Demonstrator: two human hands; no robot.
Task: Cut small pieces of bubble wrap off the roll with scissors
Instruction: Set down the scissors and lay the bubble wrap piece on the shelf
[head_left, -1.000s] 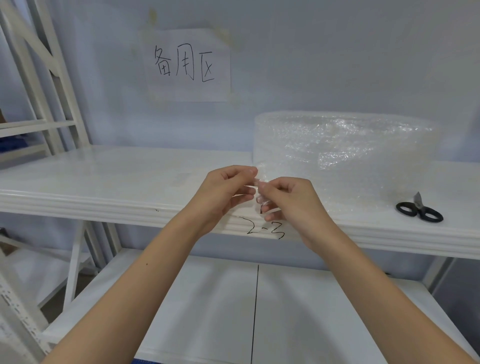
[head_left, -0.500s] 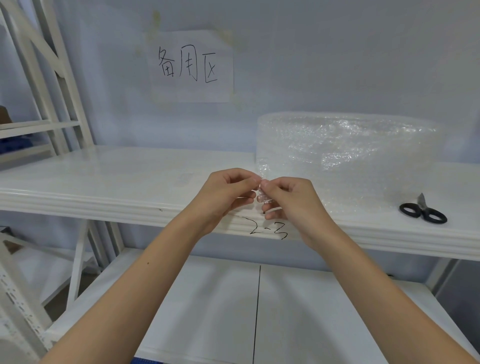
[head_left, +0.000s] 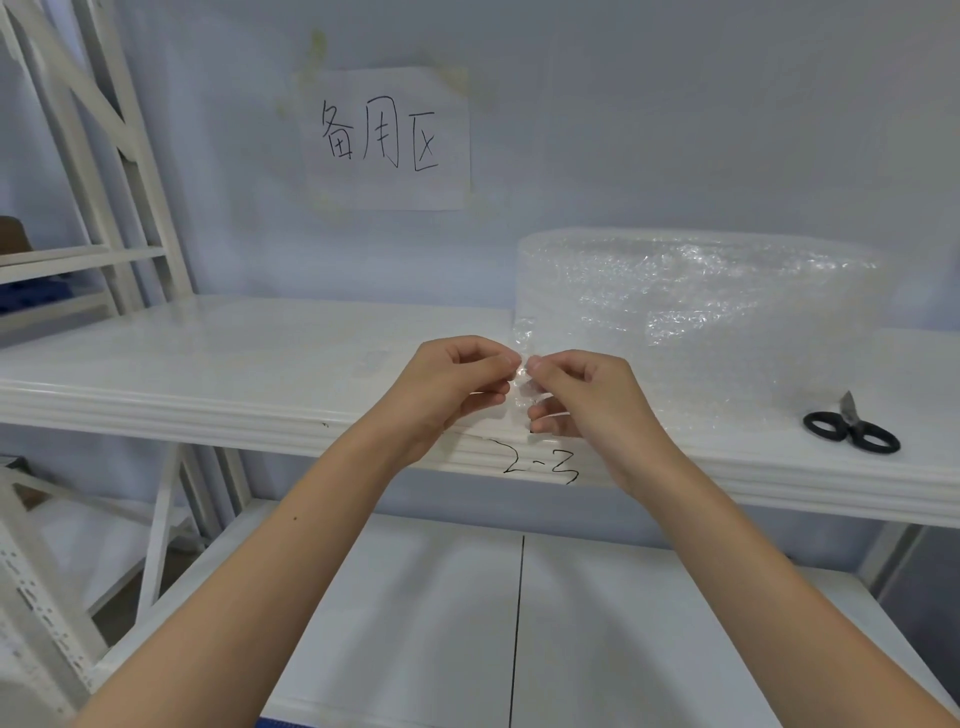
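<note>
Pinching Loose Wrap Edge at Shelf Front

Both hands meet at the near edge of the white shelf. The left hand and the right hand each pinch, thumb against curled fingers, the same small translucent flap of bubble wrap between them. The bubble wrap roll, broad, cylindrical and dimpled with glossy clear bubbles, stands on the shelf just behind the hands. Black-handled scissors with short grey blades lie on the shelf to the right, well apart from either hand. A white paper sign on the far wall reads "备用区" in black marker. Handwritten marking "2-3" sits on the shelf's moulded front lip.
</note>
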